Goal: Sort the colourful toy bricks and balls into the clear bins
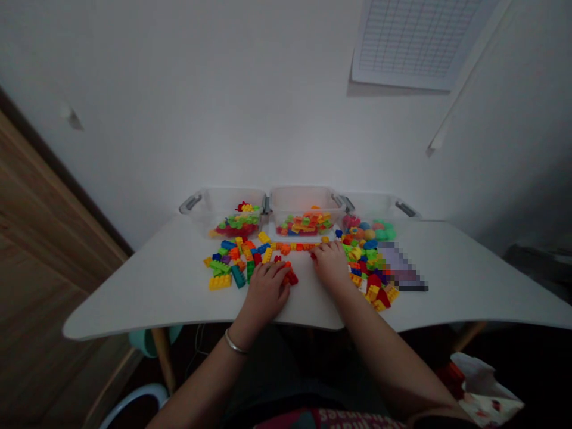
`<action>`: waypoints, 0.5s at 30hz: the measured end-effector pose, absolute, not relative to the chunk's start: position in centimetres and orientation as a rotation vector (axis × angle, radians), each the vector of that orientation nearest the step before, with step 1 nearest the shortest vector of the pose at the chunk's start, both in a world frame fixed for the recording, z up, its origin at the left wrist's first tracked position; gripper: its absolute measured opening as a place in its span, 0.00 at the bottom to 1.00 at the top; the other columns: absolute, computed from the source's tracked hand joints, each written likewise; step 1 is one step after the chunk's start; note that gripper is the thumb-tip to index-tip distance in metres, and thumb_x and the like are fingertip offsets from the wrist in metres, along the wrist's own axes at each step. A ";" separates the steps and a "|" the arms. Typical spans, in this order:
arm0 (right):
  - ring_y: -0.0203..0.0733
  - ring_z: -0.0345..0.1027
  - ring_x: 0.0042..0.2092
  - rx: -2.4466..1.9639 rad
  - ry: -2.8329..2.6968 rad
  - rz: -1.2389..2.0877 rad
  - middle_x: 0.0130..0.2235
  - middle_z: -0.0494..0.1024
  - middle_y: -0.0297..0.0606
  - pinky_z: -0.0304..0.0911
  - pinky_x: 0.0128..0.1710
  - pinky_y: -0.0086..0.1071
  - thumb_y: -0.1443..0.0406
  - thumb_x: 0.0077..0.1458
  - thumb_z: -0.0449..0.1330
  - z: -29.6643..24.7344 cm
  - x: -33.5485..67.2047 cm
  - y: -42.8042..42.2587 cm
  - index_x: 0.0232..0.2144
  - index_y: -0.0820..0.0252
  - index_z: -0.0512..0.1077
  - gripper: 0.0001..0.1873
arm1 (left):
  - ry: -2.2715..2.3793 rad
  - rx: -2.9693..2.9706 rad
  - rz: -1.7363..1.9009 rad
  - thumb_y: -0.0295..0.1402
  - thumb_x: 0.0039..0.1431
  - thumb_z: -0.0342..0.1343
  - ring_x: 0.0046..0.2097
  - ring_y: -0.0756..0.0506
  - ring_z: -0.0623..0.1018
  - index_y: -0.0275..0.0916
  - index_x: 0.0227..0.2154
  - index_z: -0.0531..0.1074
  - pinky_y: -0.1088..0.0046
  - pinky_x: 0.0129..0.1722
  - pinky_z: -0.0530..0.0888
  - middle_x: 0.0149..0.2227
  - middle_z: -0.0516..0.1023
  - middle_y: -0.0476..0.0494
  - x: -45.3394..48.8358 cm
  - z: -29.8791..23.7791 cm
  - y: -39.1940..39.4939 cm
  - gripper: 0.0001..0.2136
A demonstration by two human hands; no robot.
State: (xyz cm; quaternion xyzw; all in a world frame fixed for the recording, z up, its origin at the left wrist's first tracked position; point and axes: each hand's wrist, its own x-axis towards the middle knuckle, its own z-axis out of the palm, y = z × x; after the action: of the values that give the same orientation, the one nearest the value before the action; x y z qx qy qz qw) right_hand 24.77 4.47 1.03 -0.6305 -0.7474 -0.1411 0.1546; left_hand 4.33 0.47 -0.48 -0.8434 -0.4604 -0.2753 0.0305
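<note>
My left hand (pixel 269 288), with a bangle on the wrist, is closed with curled fingers against a small group of red building bricks (pixel 292 274) on the table. How many of them it grips is hidden by the fingers. My right hand (pixel 331 264) is closed, and a small dark red building brick (pixel 313 256) shows at its fingertips. Beyond both hands runs a row of orange and yellow bricks (pixel 297 246). Loose mixed bricks (pixel 240 256) lie to the left of my left hand, and another pile (pixel 364 262) lies beside my right hand.
Three clear plastic bins stand against the wall: the left bin (pixel 223 199) and middle bin (pixel 304 196) hold bricks, the right bin (pixel 375 205) coloured round pieces. A pixelated flat device (pixel 400 265) lies right of the pile. The white table (pixel 147 280) has a curved front edge.
</note>
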 end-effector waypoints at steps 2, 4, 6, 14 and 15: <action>0.52 0.64 0.47 -1.810 -2.150 -0.401 0.42 0.78 0.45 0.48 0.58 0.46 0.68 0.60 0.52 1.0 24.8 4.5 0.43 0.56 0.78 0.16 | -1.419 -2.600 -0.848 0.30 0.57 0.52 0.55 0.38 0.69 0.39 0.51 0.71 0.50 0.58 0.64 0.54 0.74 0.40 4.3 -0.5 0.5 0.18; 0.52 0.64 0.47 -1.808 -2.153 -0.391 0.41 0.78 0.46 0.51 0.56 0.44 0.67 0.60 0.52 0.9 24.8 4.5 0.44 0.56 0.77 0.15 | -1.418 -2.603 -0.848 0.30 0.57 0.52 0.55 0.38 0.69 0.40 0.51 0.71 0.51 0.57 0.64 0.54 0.74 0.40 4.3 -0.4 0.4 0.18; 0.52 0.64 0.47 -1.790 -2.159 -0.380 0.41 0.77 0.46 0.54 0.54 0.42 0.66 0.59 0.54 0.9 24.7 4.4 0.44 0.57 0.77 0.15 | -1.419 -2.604 -0.843 0.30 0.57 0.52 0.55 0.38 0.69 0.40 0.51 0.71 0.51 0.58 0.64 0.54 0.74 0.40 4.3 -0.4 0.4 0.17; 0.49 0.65 0.46 -1.723 -2.173 -0.253 0.40 0.77 0.45 0.58 0.50 0.38 0.64 0.58 0.55 0.8 23.9 4.0 0.39 0.61 0.75 0.11 | -1.427 -2.600 -0.848 0.31 0.57 0.52 0.55 0.39 0.69 0.40 0.51 0.71 0.51 0.58 0.63 0.54 0.74 0.41 4.3 -0.4 0.4 0.17; 0.49 0.65 0.46 -1.725 -2.170 -0.236 0.39 0.77 0.45 0.58 0.50 0.38 0.65 0.58 0.55 0.8 23.8 4.0 0.38 0.61 0.75 0.10 | -1.429 -2.599 -0.845 0.31 0.57 0.52 0.55 0.38 0.69 0.40 0.50 0.71 0.51 0.58 0.63 0.54 0.74 0.40 4.3 -0.4 0.4 0.17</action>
State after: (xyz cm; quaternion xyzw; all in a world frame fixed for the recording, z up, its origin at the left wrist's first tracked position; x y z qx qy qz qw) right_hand 23.80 3.99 0.82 -0.6099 -0.7675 -0.0836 0.1788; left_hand 4.33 0.42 -0.44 -0.8424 -0.4633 -0.2737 0.0287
